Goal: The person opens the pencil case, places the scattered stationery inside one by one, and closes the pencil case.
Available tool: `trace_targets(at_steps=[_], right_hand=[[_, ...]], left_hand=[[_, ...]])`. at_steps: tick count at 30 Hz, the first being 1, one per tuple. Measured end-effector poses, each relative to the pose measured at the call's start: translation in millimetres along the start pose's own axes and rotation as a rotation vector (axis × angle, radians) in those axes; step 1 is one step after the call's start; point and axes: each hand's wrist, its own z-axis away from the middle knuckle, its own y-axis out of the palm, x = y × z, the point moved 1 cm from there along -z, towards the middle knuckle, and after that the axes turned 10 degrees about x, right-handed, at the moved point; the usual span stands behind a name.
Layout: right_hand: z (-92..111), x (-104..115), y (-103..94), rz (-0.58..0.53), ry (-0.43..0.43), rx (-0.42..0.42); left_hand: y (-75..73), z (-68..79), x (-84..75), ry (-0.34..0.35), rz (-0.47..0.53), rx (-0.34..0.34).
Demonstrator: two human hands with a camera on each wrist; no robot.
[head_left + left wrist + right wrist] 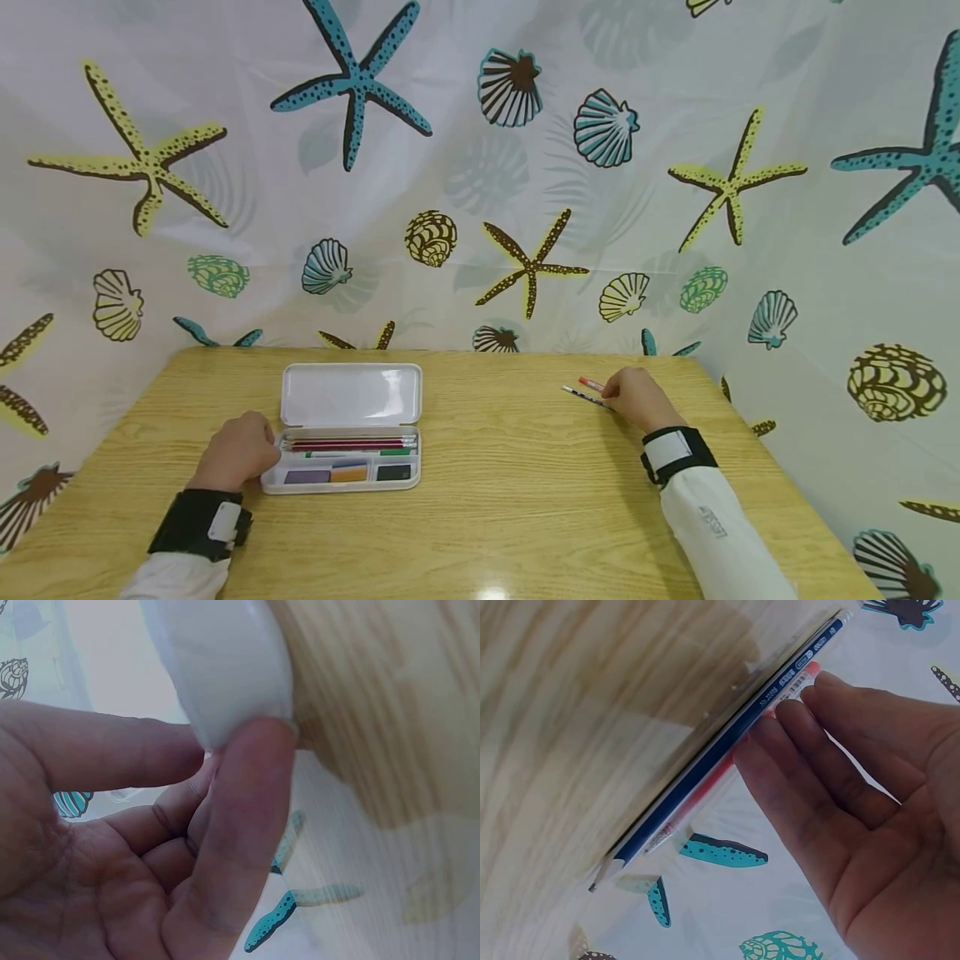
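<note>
A white pencil case (341, 486) lies open on the table, its lid folded back. It holds several pencils (348, 444), a green-and-white pen (393, 452) and block-like pieces (307, 477) in compartments. My left hand (238, 450) pinches the case's left edge between thumb and finger; the left wrist view shows the white case wall (232, 667) at the fingertips. At the right, a dark blue pencil (727, 735) and a red pen (705, 787) lie side by side. My right hand (637, 398) is over them, fingers fairly straight, fingertips at the red pen; firm contact is unclear.
The wooden table (487, 500) stretches between the case and the pens. A pale curtain (450, 183) printed with starfish and shells hangs behind the table's back edge and along its sides.
</note>
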Motion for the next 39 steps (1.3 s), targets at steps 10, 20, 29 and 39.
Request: trace_targets(at_steps=[10, 20, 29, 39], right_hand=[[-1.7, -4.0, 1.2, -0.006, 0.016, 0.021], [-1.1, -3.3, 3.6, 0.015, 0.002, 0.032], [-0.8, -3.0, 5.1, 0.028, -0.002, 0.033], [0.1, -0.7, 6.5, 0.054, -0.029, 0.054]], left_hand=[[0.4, 0.6, -0.1, 0.009, -0.010, -0.004], [0.4, 0.4, 0.2, 0.015, -0.017, -0.004], [0.7, 0.2, 0.3, 0.018, -0.019, -0.011], [1.5, -0.8, 2.9, 0.030, -0.020, -0.025]])
